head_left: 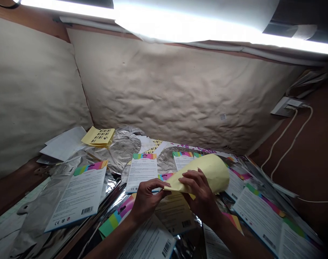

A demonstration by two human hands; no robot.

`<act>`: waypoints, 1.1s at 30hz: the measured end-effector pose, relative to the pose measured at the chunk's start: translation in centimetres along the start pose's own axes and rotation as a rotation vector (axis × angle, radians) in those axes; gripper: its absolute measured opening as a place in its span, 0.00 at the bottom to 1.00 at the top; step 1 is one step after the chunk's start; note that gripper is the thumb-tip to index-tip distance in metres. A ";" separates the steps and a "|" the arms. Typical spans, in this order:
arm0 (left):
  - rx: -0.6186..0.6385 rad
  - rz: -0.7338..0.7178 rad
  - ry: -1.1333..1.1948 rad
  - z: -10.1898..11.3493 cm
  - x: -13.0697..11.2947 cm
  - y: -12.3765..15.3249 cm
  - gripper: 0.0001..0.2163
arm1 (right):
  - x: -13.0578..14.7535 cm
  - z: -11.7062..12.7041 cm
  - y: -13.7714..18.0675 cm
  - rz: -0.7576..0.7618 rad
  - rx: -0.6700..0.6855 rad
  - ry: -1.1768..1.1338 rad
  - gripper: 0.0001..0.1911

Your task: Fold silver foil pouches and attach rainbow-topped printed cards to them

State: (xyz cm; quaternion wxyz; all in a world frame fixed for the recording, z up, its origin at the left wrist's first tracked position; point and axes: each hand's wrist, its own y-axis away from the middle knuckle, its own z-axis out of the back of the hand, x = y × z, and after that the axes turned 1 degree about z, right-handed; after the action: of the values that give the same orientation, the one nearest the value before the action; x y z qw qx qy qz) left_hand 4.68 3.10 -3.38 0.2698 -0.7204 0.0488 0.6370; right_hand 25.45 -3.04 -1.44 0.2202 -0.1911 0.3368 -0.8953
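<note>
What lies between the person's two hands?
The narrow part of the curled yellow sheet spans from left hand to right hand, as the head view shows.

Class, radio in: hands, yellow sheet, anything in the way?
Left hand pinches yellow sheet at narrow end. Right hand holds it too. Sheet curled. Printed packets beneath.

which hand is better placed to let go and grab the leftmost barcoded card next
Probably the left hand: it pinches the narrow end of the yellow sheet, nearer that barcoded card. The right hand holds the sheet farther away.
</note>
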 end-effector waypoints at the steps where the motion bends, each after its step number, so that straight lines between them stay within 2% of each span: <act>1: -0.012 0.013 -0.010 0.0 -0.1 0.0 0.04 | 0.3 0.2 -0.1 -0.007 0.036 -0.009 0.17; 4: -0.011 0.039 -0.012 -0.1 -0.2 0.1 0.05 | 1.1 0.8 -0.6 -0.036 0.095 -0.043 0.18; 8: -0.004 0.047 0.005 -0.3 -0.4 0.2 0.05 | 2.0 0.9 -1.7 -0.069 0.097 -0.130 0.09; 11: 0.003 0.053 0.026 -0.3 -0.6 0.1 0.05 | 2.4 0.7 -2.5 -0.106 0.099 -0.207 0.05; 15: 0.020 0.064 0.047 -0.1 -0.6 0.0 0.07 | 2.6 0.7 -3.1 -0.169 0.109 -0.259 0.06; 20: -0.036 0.018 -0.034 -0.2 -0.5 0.2 0.05 | 3.0 0.8 -3.4 -0.203 0.119 -0.287 0.11; 25: -0.051 0.022 -0.050 -0.4 -0.5 0.2 0.07 | 3.4 0.5 -3.9 -0.211 0.101 -0.297 0.07; 33: -0.170 0.026 -0.056 -0.4 -0.3 0.3 0.10 | 4.3 0.6 -5.0 -0.218 0.092 -0.273 0.07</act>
State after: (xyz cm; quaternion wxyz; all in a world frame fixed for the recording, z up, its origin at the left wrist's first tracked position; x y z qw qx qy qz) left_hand 4.87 2.60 -3.19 0.2004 -0.7221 -0.0036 0.6621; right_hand 20.86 -2.18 3.22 0.1742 -0.3360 0.2395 -0.8941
